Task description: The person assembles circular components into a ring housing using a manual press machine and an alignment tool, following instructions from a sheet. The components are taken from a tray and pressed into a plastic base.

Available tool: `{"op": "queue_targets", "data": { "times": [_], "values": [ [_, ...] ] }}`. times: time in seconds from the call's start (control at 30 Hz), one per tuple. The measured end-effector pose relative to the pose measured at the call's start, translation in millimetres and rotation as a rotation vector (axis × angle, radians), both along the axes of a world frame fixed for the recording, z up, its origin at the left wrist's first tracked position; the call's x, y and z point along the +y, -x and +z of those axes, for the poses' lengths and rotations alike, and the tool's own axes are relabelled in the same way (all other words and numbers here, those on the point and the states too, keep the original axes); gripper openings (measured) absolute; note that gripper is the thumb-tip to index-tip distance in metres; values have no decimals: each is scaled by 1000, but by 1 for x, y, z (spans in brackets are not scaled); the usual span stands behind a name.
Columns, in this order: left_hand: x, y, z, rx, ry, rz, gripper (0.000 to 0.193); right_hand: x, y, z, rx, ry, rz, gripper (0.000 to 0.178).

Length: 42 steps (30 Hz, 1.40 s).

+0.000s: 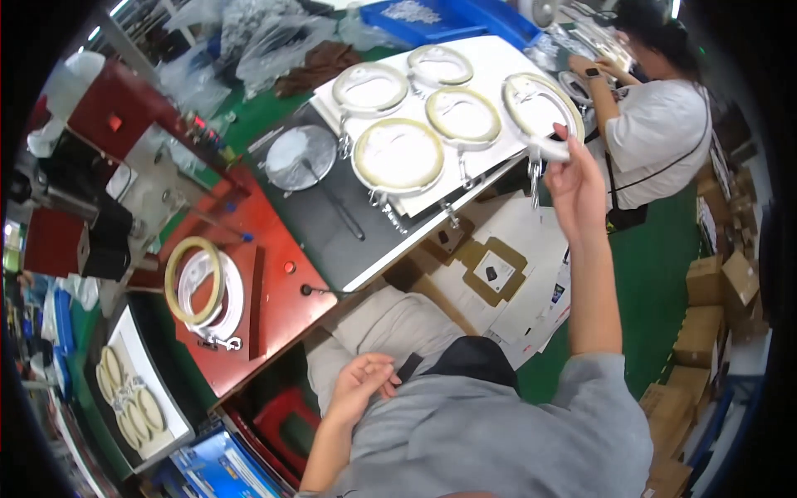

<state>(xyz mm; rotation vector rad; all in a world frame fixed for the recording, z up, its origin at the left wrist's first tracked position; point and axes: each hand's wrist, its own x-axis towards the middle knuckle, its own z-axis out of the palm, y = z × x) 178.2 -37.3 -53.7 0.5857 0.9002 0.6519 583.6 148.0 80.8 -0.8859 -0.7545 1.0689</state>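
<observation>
My right hand reaches to the far right corner of the white work surface. Its thumb and fingers pinch the near rim of a white ring-shaped part, from which a metal clasp dangles. Several similar round parts with cream rims, such as this ring-shaped part, lie beside it with small chains and clasps. Above my lap, my left hand is loosely closed with the fingers curled. A narrow black strip shows by its fingertips; whether the hand grips it is unclear.
A red-based machine at left holds a cream ring over a white round piece. Beside it are a metal disc and a black-handled tool. A white tray contains more rings. Another person works at far right near cardboard boxes.
</observation>
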Motion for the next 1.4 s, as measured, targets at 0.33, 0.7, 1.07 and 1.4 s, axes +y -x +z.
{"op": "queue_targets", "data": {
  "times": [0.33, 0.7, 1.07, 1.4],
  "values": [
    [9, -18, -8, 21, -16, 10, 20, 166, -161, -28, -97, 449, -221, 25],
    [6, -17, -21, 1, -53, 43, 22, 243, -146, -23, -196, 624, -150, 25],
    [8, -27, -35, -72, -109, 5, 21, 227, -168, -26, -1174, 504, -584, 49],
    [12, 30, 12, 159, -338, -165, 16, 3, 143, 37, -1043, -332, 1245, 23]
  ]
}}
